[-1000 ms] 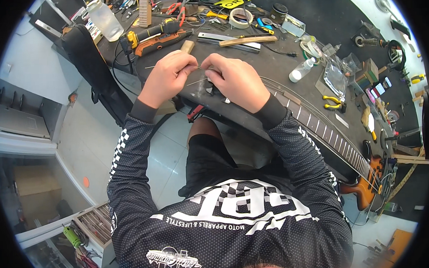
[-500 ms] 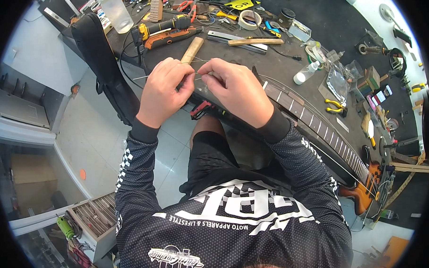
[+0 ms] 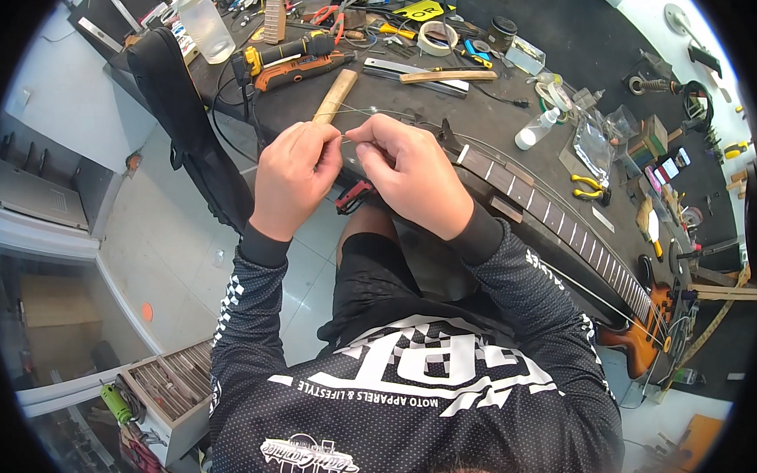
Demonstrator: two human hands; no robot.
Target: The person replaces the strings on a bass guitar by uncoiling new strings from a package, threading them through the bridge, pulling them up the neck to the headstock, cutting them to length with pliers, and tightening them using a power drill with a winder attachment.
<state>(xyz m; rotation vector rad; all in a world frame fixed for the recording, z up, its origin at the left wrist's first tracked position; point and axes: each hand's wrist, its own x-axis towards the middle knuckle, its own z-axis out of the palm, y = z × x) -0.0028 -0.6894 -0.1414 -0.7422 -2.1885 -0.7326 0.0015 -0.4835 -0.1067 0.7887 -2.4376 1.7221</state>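
Black long-sleeved jersey with white checkered graphics, worn over black shorts.
Behind the left hand (image 3: pixel 295 177) and the right hand (image 3: pixel 410 173), plain black cuffs (image 3: pixel 264 248) close off dark sleeves (image 3: pixel 252 324) dotted with a fine, mesh-like pattern. A white checkered strip (image 3: pixel 228 307) runs down the outer side of the sleeve below the left hand; the sleeve below the right hand bears white lettering (image 3: pixel 543 271), then another checkered patch farther from it. Nearer the body than both hands, the jersey's front (image 3: pixel 402 436) carries large white block lettering (image 3: pixel 437 364) with checkered panels, a line of small white capitals, and a white script emblem (image 3: pixel 313 457) over outlined numerals. The black shorts (image 3: pixel 376 274) show between the forearms.
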